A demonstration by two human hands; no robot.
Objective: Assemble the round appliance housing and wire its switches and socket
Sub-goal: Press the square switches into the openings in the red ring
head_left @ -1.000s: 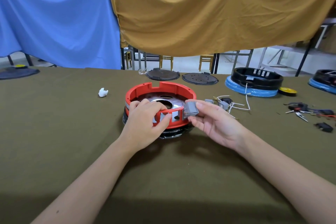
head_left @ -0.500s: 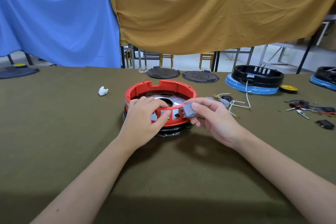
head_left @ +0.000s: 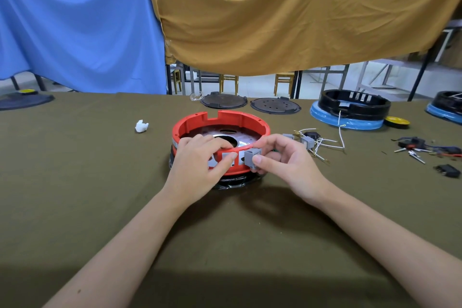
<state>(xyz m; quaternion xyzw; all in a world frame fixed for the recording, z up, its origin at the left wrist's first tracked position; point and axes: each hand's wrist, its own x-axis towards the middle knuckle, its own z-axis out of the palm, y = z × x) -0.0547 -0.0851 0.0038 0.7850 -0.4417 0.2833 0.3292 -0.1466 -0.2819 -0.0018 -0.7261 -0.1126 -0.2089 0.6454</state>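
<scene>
Housing: the red round housing [head_left: 221,124] sits on a black base at the middle of the olive-covered counter [head_left: 75,182], its near wall cut with rectangular openings.
Left hand [head_left: 197,170]: curled over the housing's near rim, fingers inside and thumb on the outer wall, gripping it.
Right hand [head_left: 287,165]: pinches a grey switch [head_left: 250,157] between thumb and fingertips, held against the housing's outer wall at an opening (whether it is seated, I cannot tell).
Spare parts: more grey switches with white wires [head_left: 315,141] lie just right of the housing.
Far side: two dark round plates [head_left: 250,104], a black ring on a blue base [head_left: 350,110], a white scrap [head_left: 141,125].
Right edge: small tools and connectors [head_left: 425,149].
</scene>
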